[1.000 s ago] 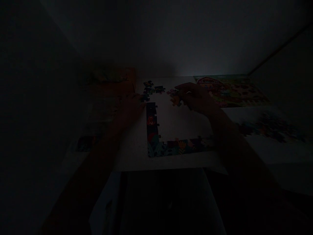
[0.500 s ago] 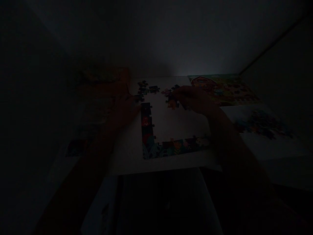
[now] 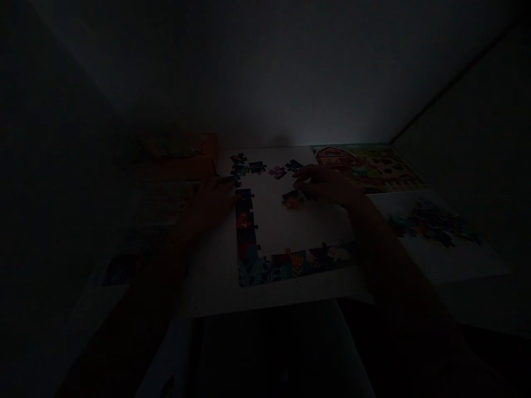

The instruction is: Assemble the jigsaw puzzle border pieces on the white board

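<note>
The scene is very dark. My left hand (image 3: 209, 204) lies with fingers spread at the left of a joined jigsaw border (image 3: 245, 237). One fingertip reaches a loose puzzle piece (image 3: 237, 181) above the border's upper end, and the thumb rests by that end. My right hand (image 3: 329, 187) has thumb and fingers closed at the edge of a dark puzzle piece with an orange patch (image 3: 292, 200), which looks slightly blurred. Just beyond it lie a pinkish piece (image 3: 277, 172) and a dark blue piece (image 3: 293, 165). The border forms an L along the left and bottom.
More puzzle pieces (image 3: 257, 167) lie at the upper left of the white table (image 3: 215, 293). A farm picture (image 3: 369, 166) lies at the back right, with a heap of pieces (image 3: 440, 221) before it. An orange box (image 3: 178, 160) stands at the back left against the wall.
The orange-patched piece has shifted a little toward me and turned slightly, with my right hand at its edge. My left hand stays in place. The whole view has tilted upward slightly.
</note>
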The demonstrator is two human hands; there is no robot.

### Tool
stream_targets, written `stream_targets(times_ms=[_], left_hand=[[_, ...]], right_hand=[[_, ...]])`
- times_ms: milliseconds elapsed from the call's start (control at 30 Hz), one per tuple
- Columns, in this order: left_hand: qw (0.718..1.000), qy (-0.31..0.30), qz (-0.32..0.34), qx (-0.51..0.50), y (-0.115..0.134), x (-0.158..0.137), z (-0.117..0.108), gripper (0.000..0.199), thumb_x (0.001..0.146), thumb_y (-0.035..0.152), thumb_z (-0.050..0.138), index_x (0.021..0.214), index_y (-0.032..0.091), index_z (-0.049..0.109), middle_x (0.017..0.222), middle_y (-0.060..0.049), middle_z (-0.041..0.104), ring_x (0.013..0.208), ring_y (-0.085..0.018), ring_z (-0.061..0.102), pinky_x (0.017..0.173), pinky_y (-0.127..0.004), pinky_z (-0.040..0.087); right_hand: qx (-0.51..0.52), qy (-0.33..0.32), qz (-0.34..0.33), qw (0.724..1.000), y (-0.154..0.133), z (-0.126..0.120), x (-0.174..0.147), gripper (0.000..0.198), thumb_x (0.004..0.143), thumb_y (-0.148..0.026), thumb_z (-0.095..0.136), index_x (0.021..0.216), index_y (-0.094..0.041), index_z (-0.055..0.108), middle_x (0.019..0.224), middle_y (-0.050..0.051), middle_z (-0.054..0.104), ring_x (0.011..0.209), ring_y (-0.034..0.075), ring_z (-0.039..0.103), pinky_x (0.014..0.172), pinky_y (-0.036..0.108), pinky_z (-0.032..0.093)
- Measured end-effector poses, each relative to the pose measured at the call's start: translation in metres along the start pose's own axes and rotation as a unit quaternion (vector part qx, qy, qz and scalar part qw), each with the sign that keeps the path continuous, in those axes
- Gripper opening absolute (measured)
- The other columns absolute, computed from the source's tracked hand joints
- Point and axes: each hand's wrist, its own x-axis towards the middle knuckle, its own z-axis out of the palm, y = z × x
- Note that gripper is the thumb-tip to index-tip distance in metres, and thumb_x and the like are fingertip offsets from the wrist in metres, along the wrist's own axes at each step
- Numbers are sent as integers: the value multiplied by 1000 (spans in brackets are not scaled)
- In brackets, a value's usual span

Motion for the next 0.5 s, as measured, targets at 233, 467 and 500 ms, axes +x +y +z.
stream_targets(times_ms=[233, 467, 500], left_hand=[[1000, -8, 5, 8, -8, 4, 3, 60, 121, 61, 42, 173, 38, 63, 178, -14, 57, 166, -45, 50, 136, -71, 39], [1000, -20, 4, 23, 0, 1, -3, 62, 123, 54, 39, 176, 32, 59, 182, -15, 55, 168, -43, 48, 138, -68, 38], [999, -26, 1, 26, 2, 0, -4, 63, 123, 54, 39, 178, 30, 58, 184, -15, 53, 169, -43, 47, 138, -69, 37]], right_hand=[[-170, 62, -50, 982, 23, -28, 2, 40, 98, -62, 80, 113, -26, 87, 119, 15, 87, 104, 35, 81, 95, 55, 66], [-227, -77, 3, 971, 21, -46, -11, 57, 82, -66, 96, 128, -32, 88, 130, 12, 86, 109, 38, 82, 91, 53, 69], [-233, -83, 7, 969, 21, -46, -11, 55, 82, -66, 96, 125, -32, 88, 128, 11, 87, 108, 38, 82, 90, 53, 69]])
